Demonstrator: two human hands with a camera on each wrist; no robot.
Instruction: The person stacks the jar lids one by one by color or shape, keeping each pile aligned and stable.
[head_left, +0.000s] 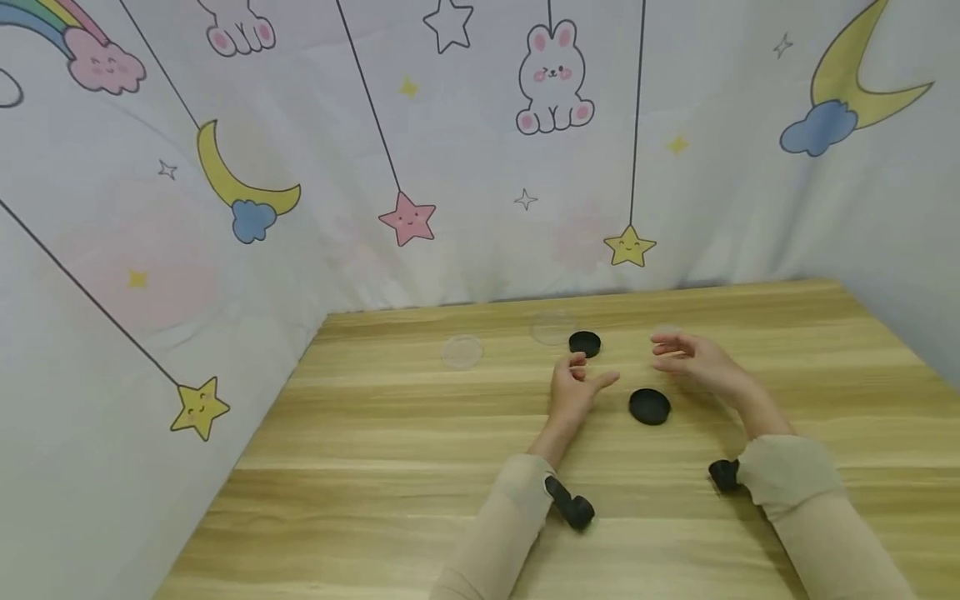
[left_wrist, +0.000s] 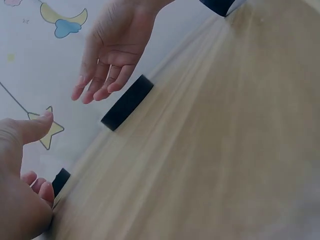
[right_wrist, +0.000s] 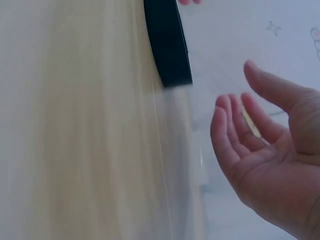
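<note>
My left hand is held over the table with its thumb stretched away from loosely bent fingers and nothing between them. Just beyond its fingertips lies a round, shallow black lid-like piece. A second black round piece lies flat between the two hands, its low side wall showing in the left wrist view. Across from it, my right hand hovers with relaxed, slightly bent fingers; the right wrist view shows its bare palm beside that black piece.
Two clear, thin discs lie at the back of the wooden table: one further left, the other behind the far black piece. A patterned white curtain hangs along the back. Black wrist cameras stick out from both sleeves.
</note>
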